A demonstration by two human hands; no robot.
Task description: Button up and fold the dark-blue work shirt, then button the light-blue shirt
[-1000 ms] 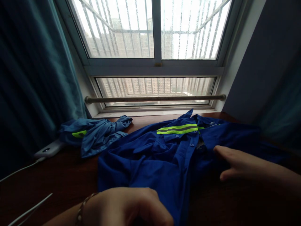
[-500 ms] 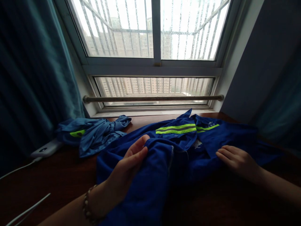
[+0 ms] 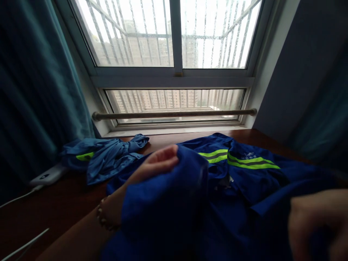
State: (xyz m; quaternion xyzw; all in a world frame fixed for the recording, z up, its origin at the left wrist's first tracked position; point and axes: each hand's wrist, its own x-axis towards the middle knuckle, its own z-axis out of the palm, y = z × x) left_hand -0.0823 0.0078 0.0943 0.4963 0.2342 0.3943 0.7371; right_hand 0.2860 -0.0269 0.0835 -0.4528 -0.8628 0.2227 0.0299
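Note:
A blue work jacket [image 3: 244, 181] with yellow-green and grey reflective strips lies spread before me, its collar towards the window. My left hand [image 3: 160, 159], wearing a beaded bracelet, pinches a raised fold of the jacket between thumb and fingers. The cloth hangs down from that hand and covers part of the forearm. Low at the right edge is my right hand [image 3: 318, 221], smeared by motion, its fingers curled round jacket cloth. A lifted fold runs from the jacket's middle towards this hand. Part of the right hand lies outside the picture.
To the left lies a crumpled lighter-blue cloth [image 3: 108, 159] with a yellow-green patch. Beside it sits a white device [image 3: 47, 175] with a cable. All rest on a dark wooden surface [image 3: 67, 210]. Behind are a window with a metal rail [image 3: 174, 114] and curtains [image 3: 40, 72].
My left hand has risen slightly, lifting its fold of jacket. The right hand has come nearer and to the right, pulling cloth along. More of the right-hand reflective strip shows.

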